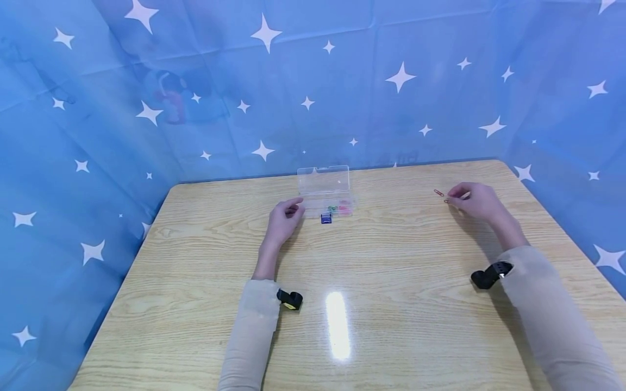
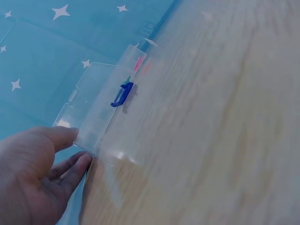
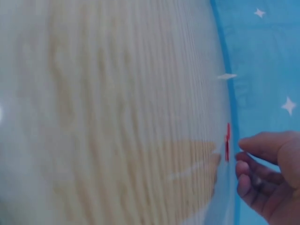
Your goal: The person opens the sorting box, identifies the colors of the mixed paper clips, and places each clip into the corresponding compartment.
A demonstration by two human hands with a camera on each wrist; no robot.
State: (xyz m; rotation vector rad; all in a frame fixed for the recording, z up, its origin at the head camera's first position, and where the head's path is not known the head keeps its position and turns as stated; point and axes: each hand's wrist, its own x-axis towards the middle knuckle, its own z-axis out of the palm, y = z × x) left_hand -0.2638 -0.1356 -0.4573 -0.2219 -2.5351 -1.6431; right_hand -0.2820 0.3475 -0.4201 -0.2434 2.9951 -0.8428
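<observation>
A clear plastic box [image 1: 315, 212] with its lid [image 1: 323, 180] raised stands near the table's back edge. Green clips [image 1: 333, 208] and pink pieces [image 1: 344, 208] lie in its right part. A small dark-blue frame-shaped piece [image 1: 326, 218] is at its front; the left wrist view shows this blue piece [image 2: 123, 94] too. My left hand [image 1: 285, 221] holds the box's left end between thumb and fingers. Far to the right, my right hand [image 1: 475, 202] is beside two red paper clips [image 1: 438, 192], fingertips close to the nearer one. In the right wrist view, a gap separates the fingers from the red clips [image 3: 227, 149].
The wooden table [image 1: 391, 260] ends at a blue curtain [image 1: 342, 108] with white stars along the back and sides. Black wrist cameras [image 1: 290, 300] sit on both sleeves. A bright light reflection lies on the table's middle front.
</observation>
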